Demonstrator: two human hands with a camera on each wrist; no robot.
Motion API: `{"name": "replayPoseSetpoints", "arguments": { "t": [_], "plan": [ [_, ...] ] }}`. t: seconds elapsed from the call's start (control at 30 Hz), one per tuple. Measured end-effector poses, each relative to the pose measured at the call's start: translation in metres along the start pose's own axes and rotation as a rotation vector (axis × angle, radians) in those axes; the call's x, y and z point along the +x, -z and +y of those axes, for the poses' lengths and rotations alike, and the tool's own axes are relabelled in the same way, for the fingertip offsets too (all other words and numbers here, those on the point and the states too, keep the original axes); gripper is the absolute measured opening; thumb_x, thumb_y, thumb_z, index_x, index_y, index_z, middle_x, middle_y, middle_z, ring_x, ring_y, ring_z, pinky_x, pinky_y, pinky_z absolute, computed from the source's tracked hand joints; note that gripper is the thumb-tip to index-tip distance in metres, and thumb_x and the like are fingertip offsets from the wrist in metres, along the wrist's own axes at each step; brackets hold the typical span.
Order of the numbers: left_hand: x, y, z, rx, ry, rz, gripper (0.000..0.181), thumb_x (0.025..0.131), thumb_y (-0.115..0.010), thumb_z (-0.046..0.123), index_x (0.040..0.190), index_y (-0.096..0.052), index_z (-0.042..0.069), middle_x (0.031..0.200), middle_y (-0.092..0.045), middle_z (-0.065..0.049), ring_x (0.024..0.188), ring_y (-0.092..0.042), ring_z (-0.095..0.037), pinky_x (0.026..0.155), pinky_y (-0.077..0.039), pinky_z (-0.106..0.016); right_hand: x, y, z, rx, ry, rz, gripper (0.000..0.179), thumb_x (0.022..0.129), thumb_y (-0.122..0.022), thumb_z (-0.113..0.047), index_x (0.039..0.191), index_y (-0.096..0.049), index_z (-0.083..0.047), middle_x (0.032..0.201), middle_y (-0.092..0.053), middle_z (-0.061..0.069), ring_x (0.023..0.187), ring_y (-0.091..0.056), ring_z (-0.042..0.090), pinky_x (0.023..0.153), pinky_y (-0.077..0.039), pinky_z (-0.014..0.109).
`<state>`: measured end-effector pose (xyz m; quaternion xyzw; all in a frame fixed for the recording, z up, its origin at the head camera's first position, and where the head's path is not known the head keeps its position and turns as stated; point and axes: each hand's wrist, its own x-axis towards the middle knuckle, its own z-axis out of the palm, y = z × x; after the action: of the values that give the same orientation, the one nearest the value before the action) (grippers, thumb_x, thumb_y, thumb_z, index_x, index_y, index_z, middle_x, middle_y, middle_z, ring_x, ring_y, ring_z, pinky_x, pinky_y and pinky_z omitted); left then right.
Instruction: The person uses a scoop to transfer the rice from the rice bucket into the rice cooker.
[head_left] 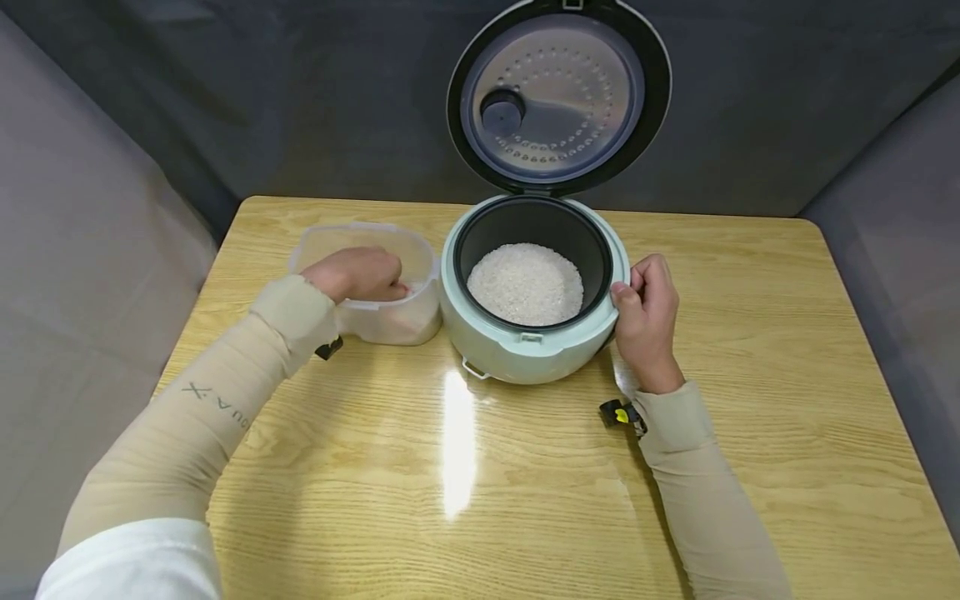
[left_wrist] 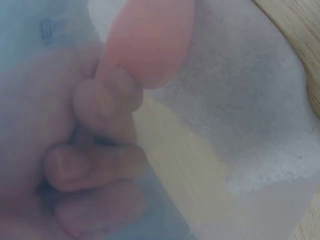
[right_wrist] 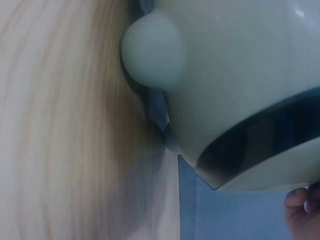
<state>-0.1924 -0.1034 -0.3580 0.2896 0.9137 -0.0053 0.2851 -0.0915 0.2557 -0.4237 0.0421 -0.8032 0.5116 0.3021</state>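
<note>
A mint-green rice cooker [head_left: 517, 358] stands with its lid [head_left: 555, 100] up, and white rice [head_left: 525, 283] lies in its dark inner pot. My right hand [head_left: 648, 321] grips the cooker's right side, thumb at the rim; in the right wrist view its fingertips show at the lower right corner. To the left, a translucent plastic container [head_left: 397, 325] touches or nearly touches the cooker. Inside it, my left hand [head_left: 360, 273] has curled fingers. Through the wall, the left wrist view shows these fingers pinching a smooth pink object [left_wrist: 155, 45], kind unclear, beside rice [left_wrist: 240, 75].
The wooden table [head_left: 525, 483] carries both vessels near its back edge. A dark cloth [head_left: 337, 108] hangs behind, with grey cloth walls at left and right. The raised lid stands up behind the pot. A small wire-like loop [head_left: 474, 369] sticks out at the cooker's front base.
</note>
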Motion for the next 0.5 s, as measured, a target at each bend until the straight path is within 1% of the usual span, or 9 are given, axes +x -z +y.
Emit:
{"name": "replayPoseSetpoints", "arguments": {
  "t": [0.23, 0.33, 0.5],
  "plan": [
    [-0.0001, -0.0005, 0.0006, -0.004, -0.008, 0.013, 0.035, 0.104, -0.056, 0.027, 0.072, -0.054, 0.014, 0.066, -0.046, 0.002, 0.063, -0.044, -0.014, 0.065, -0.040, -0.030, -0.0002, 0.0004, 0.0019, 0.000, 0.001, 0.003, 0.030, 0.078, -0.048, -0.024, 0.079, -0.038, 0.004, 0.078, -0.033, -0.011, 0.071, -0.033, 0.006, 0.067, -0.024, 0.025],
    [0.0000, -0.0010, -0.0004, -0.010, -0.009, 0.012, 0.034, 0.104, -0.056, 0.026, 0.072, -0.055, 0.013, 0.066, -0.045, 0.002, 0.062, -0.043, -0.014, 0.065, -0.039, -0.029, -0.0002, 0.0004, 0.0019, -0.006, -0.002, -0.006, 0.028, 0.078, -0.047, -0.023, 0.079, -0.038, 0.003, 0.079, -0.033, -0.009, 0.071, -0.033, 0.006, 0.067, -0.024, 0.025],
    [0.0010, -0.0013, -0.0014, -0.008, -0.023, 0.017, 0.036, 0.104, -0.056, 0.026, 0.070, -0.054, 0.014, 0.065, -0.045, 0.003, 0.061, -0.042, -0.014, 0.063, -0.038, -0.029, 0.0002, 0.0004, 0.0016, 0.002, -0.008, 0.003, 0.028, 0.078, -0.048, -0.023, 0.078, -0.038, 0.003, 0.077, -0.033, -0.009, 0.070, -0.032, 0.006, 0.066, -0.024, 0.025]
  ]
}}
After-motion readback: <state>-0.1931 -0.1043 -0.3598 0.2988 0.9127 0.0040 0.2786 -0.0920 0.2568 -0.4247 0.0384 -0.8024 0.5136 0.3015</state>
